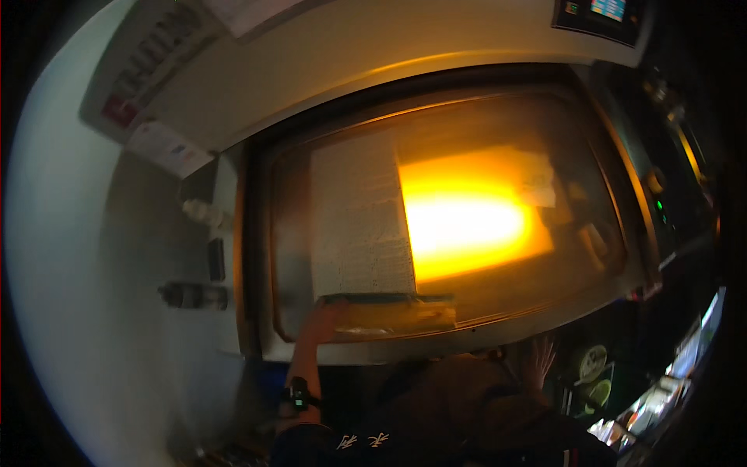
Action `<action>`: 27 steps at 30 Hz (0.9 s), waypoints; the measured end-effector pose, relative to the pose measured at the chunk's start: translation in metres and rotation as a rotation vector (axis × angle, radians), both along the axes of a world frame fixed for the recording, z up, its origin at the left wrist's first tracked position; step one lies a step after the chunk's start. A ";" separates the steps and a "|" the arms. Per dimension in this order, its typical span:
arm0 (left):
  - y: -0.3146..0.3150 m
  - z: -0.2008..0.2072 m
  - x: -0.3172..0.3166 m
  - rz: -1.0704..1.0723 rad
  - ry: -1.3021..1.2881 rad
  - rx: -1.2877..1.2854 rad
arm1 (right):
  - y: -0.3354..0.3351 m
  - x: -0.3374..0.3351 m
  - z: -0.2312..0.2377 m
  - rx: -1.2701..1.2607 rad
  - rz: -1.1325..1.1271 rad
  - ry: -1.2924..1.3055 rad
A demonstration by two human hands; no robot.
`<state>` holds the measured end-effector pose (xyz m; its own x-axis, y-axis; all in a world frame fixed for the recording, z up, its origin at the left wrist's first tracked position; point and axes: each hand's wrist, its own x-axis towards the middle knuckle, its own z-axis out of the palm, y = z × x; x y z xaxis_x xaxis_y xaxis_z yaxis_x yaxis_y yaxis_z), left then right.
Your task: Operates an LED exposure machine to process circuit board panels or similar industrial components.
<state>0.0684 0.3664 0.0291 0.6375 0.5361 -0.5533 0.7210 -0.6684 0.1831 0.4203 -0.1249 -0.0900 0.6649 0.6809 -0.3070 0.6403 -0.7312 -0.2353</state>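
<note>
My left hand (pixel 330 318), with a dark watch on its wrist, reaches to the left end of a long flat strip (pixel 393 314) at the front of a framed bed. The strip has a dark green upper edge and a shiny yellowish face. The fingers are blurred, so I cannot tell whether they grip it or only touch it. Behind the strip lies a pale rectangular panel (pixel 359 218) with rows of small dark marks. My right hand (pixel 539 359) is just off the bed's front edge, fingers spread, with nothing visible in it.
A strong yellow light (pixel 467 222) glares beside the panel and washes out that area. The machine's raised frame (pixel 240 249) surrounds the bed. A lit screen (pixel 607 9) sits at the upper right. At left are cylindrical fittings (pixel 192 296); round greenish items (pixel 597 393) lie at lower right.
</note>
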 end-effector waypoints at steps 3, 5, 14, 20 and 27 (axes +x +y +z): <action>0.109 -0.030 -0.010 0.077 -0.114 0.062 | -0.011 -0.065 -0.012 -0.033 -0.304 -0.016; 0.164 -0.037 0.042 0.252 -0.226 0.115 | -0.018 -0.099 0.009 -0.068 -0.449 0.004; 0.238 -0.093 0.219 0.476 -0.277 0.367 | -0.022 -0.149 0.028 0.326 -0.734 -0.091; 0.153 -0.079 0.201 -0.138 -0.264 -0.053 | -0.077 -0.232 0.017 0.210 -0.726 0.147; -0.001 -0.081 0.117 -0.312 -0.083 -0.393 | -0.133 -0.236 -0.004 0.298 -0.735 0.454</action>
